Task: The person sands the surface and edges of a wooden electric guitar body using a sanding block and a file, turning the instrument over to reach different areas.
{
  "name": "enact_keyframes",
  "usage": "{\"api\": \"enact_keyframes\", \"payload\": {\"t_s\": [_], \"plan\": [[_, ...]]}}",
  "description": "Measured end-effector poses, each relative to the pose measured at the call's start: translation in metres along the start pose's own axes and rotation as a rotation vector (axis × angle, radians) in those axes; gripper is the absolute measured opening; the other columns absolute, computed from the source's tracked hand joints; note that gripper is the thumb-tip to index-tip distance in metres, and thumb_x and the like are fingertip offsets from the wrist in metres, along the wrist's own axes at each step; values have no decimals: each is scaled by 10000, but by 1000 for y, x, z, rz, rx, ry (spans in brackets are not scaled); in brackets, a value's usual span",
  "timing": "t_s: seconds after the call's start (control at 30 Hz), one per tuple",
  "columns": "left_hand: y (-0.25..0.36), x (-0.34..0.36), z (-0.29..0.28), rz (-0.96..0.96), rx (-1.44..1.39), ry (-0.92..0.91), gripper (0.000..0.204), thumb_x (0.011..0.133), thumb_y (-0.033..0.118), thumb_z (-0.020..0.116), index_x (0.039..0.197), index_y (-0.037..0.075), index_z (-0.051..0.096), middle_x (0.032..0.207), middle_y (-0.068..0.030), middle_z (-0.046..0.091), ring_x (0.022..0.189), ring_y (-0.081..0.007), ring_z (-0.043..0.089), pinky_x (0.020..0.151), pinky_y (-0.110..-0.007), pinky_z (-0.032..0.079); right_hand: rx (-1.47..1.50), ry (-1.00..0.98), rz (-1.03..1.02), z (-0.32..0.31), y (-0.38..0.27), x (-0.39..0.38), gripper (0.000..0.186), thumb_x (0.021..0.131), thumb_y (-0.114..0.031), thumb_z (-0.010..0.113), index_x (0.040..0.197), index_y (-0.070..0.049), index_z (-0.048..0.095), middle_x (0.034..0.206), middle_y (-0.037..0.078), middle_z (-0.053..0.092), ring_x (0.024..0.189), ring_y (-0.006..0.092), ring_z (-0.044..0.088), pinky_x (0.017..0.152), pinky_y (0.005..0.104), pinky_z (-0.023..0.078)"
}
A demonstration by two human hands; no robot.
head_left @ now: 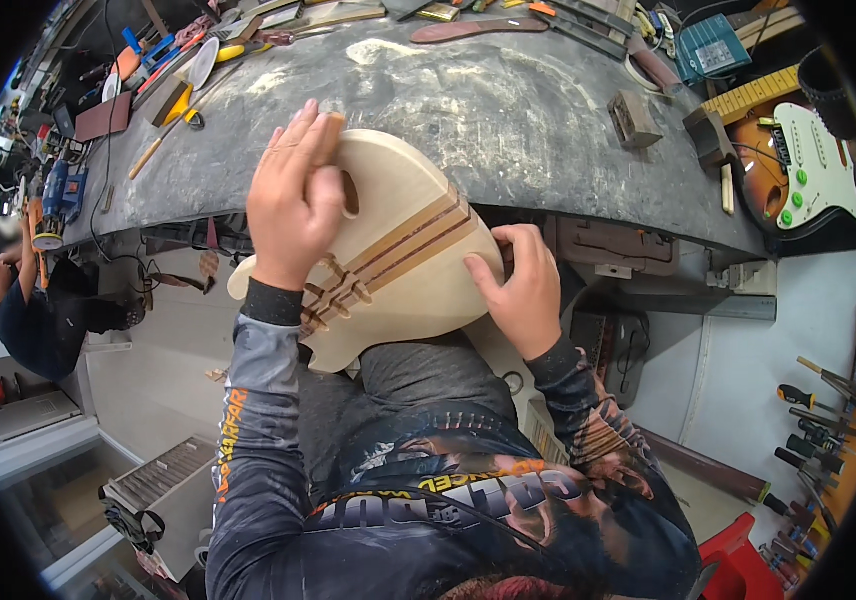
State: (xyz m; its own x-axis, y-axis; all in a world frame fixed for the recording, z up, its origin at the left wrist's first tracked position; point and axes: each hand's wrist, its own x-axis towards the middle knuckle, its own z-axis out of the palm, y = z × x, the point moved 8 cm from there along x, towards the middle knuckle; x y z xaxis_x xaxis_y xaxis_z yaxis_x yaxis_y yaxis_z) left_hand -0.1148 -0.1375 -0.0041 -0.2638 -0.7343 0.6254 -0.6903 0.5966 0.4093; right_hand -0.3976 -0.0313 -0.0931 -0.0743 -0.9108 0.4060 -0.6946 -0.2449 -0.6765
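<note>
A pale wooden guitar body (403, 290) with darker striped wood through its middle rests tilted over my lap, its far end against the workbench edge. My left hand (293, 190) is at its upper left rim, fingers long and pressed together, holding a small tan block (329, 140) against the edge. The block's kind is not clear, as the hand covers most of it. With the thumb on the top face and the fingers over the side, my right hand (526, 285) grips the body's right edge. Wooden prongs (336, 290) stick out near my left wrist.
The dusty grey workbench (508, 120) carries a wooden block (634, 119), a brush (163, 140) and many tools along its back. A sunburst electric guitar (798, 165) lies at the right. Another person (48, 310) crouches at far left. Hand tools (818, 440) hang at right.
</note>
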Motion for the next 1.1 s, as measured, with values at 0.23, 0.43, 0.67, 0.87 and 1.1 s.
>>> {"api": "enact_keyframes", "payload": {"t_s": [0.23,0.43,0.67,0.87,1.1], "plan": [[87,-14,57,240,129,-158,790,862,260,776,1622,75,661,1786,-92,546,1686,-386,447,1380,-611,327,725,-468,389,47,38,14,578,969,-233,973,1412,12,694,1263,71,805,1155,116,718,1018,329,597],[60,14,35,443,208,-245,650,895,187,702,1536,81,734,1712,-84,634,1646,-319,523,1395,-566,334,853,-492,433,54,45,8,606,970,-190,957,1461,25,674,1306,76,788,1190,143,722,1057,341,588],[113,-17,75,470,-107,-408,638,830,89,680,1458,62,784,1550,-98,759,1601,-288,580,1380,-576,377,741,-436,163,59,40,35,541,980,-242,959,1391,28,734,1241,75,815,1145,132,747,1034,340,604],[37,10,20,250,145,-12,612,863,63,620,1451,65,788,1579,-96,745,1568,-319,619,1364,-590,393,801,-576,402,65,29,36,514,999,-289,943,1335,50,752,1167,73,826,1037,116,740,941,340,617],[49,23,21,412,131,-225,684,803,45,620,1466,86,782,1580,-92,745,1579,-319,610,1363,-597,396,891,-534,296,64,43,35,432,1183,-357,688,1308,52,748,1160,47,802,1113,105,702,1009,311,570]]}}
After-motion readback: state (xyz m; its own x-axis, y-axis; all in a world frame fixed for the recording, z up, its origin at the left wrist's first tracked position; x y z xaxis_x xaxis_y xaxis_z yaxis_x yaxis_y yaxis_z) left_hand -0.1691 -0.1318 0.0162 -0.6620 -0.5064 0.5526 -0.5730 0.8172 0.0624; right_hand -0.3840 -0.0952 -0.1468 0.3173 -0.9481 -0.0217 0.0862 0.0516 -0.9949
